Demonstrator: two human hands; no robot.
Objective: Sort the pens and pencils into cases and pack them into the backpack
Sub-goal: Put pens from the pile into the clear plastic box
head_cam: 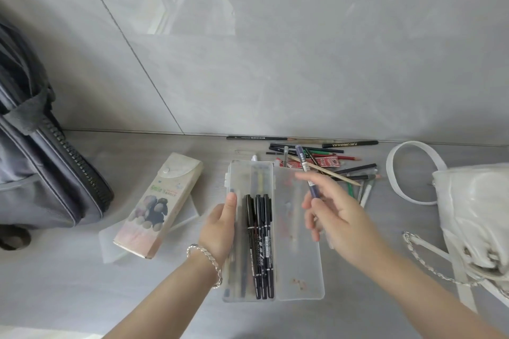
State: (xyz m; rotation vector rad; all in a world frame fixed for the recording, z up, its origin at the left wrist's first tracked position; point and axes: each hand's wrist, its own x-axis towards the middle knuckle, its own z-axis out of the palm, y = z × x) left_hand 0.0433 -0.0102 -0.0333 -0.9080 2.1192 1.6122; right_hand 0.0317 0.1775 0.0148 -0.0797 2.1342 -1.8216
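Grey floor (82, 297), backpack (41, 173), cases (157, 206), loose pencils (344, 162), white bag (473, 215)

Everything is seen from one head camera, pointed forward and down, close above the flat pale grey surface (82, 297).

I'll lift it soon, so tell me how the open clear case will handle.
The clear case looks like thin hard plastic: probably light, stiff. Its open lid may swing when lifted. The black pens lie loose inside and could slide out.

Left hand (220, 224) grips the case (300, 256); right hand (334, 217) pinches a pen (306, 170).
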